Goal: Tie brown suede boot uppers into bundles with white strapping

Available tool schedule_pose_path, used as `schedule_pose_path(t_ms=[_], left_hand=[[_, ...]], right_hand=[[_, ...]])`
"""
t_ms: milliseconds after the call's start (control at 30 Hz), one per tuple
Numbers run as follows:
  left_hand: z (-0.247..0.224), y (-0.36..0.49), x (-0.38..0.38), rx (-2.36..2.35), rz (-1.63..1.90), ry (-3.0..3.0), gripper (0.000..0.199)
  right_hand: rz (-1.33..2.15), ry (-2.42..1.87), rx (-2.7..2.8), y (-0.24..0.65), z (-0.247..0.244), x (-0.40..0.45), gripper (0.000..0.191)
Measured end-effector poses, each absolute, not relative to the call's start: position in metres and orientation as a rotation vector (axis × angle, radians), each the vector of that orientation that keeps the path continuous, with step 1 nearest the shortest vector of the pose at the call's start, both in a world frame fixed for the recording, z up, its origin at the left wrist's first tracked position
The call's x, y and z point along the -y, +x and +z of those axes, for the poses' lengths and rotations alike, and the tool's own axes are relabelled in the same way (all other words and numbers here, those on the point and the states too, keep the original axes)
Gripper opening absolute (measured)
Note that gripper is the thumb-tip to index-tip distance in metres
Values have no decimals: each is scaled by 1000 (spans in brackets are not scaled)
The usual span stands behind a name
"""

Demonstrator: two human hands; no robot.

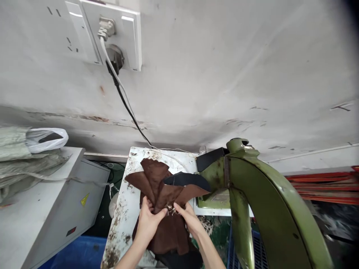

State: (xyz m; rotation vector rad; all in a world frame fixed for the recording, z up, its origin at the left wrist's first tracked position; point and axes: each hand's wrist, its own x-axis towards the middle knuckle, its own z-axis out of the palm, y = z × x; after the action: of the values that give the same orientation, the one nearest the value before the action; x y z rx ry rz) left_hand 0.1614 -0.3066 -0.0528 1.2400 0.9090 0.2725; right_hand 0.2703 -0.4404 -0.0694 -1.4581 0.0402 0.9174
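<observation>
Gripped by the left hand (149, 221) and the right hand (192, 220), brown material (168, 235) is held over a stained white table (123, 216); what seems a metal fitting (170, 209) is framed by the thumbs. The table is flanked by a green machine (276, 209) and a grey cabinet (84, 198); two plugs (107, 27) are seated in the wall panel (126, 52).

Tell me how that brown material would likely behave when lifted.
The brown material probably bends easily, since it bunches into folds between the left hand and the right hand. Its flaps fan out rather than hanging limp, so it may have some stiffness. Its edges look thin, suggesting it is fairly light.
</observation>
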Motion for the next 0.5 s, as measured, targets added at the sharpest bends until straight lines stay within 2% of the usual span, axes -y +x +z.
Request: schedule_pose_path(t_ms=[100, 200, 233, 333, 500], left_hand=[[-32, 174, 323, -768, 125, 1230, 59], [-14, 185, 336, -825, 105, 1506, 71], [-9, 187, 339, -821, 91, 1564, 72], [7, 187, 344, -759, 44, 1641, 61], [41, 177, 335, -549, 147, 1677, 56]], right_hand=[[955, -1397, -155, 261, -89, 459, 47], [967, -1414, -220, 260, -103, 472, 39], [956, -1412, -231, 261, -104, 475, 39], [909, -1419, -280, 266, -99, 481, 44], [790, -1433, -290, 271, -61, 492, 51]])
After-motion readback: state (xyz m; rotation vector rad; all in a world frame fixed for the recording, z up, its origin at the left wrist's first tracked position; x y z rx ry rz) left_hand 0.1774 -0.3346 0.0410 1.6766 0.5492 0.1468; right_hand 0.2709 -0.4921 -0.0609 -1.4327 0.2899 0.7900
